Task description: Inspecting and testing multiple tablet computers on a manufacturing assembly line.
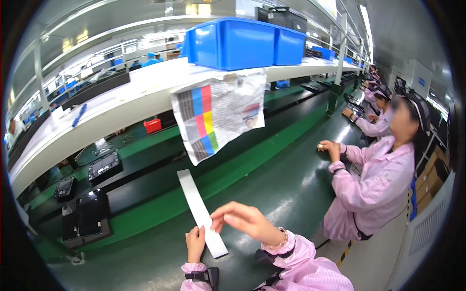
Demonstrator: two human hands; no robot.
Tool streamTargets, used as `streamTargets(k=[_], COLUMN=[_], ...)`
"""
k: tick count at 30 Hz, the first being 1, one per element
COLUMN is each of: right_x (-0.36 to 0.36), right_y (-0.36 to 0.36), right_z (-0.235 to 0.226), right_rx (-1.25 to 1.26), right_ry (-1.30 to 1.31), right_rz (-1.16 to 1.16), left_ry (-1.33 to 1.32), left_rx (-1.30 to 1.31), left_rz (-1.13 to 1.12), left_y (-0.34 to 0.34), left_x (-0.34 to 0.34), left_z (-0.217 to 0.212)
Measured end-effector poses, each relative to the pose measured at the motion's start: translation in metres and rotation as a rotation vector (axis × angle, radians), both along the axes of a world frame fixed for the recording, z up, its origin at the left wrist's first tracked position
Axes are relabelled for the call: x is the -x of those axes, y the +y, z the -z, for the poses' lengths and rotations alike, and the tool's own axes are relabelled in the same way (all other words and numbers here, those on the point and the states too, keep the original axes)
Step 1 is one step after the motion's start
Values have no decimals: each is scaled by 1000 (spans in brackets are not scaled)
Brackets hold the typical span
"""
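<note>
A long, flat white strip (192, 196) lies slantwise on the dark green bench, its near end close to me. My left hand (195, 245) is closed at the strip's left edge, fingers and thumb pinched against it. Over the strip's right side hovers my right hand (247, 223), its fingers stretched out and slightly bent to the left. I see nothing held in that hand, though the undersides of its fingers are hidden.
A shelf (155, 80) bears blue bins (245, 43); a printed sheet (221, 114) with colour blocks hangs from its edge. Black devices (87, 216) sit at left beyond a green strip. A co-worker in pink (374, 179) works at right, others farther along.
</note>
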State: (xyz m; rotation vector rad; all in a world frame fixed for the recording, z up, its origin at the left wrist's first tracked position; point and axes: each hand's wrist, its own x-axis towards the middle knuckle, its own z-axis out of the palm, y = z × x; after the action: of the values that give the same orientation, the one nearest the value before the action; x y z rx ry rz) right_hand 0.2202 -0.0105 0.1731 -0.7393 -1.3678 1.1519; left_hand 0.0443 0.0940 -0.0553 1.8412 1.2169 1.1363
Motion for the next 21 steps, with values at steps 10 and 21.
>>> streamTargets(k=[10,21], right_x=[20,23], right_y=[-77,-65], right_z=[-67,-80], right_rx=[-1025,-1189], right_ry=[96,8], right_rz=[-464,-660], left_ry=[198,191], left_rx=[18,54], left_rz=[20,32], left_y=[-9,-11], left_x=[2,2], left_z=[-21,-24])
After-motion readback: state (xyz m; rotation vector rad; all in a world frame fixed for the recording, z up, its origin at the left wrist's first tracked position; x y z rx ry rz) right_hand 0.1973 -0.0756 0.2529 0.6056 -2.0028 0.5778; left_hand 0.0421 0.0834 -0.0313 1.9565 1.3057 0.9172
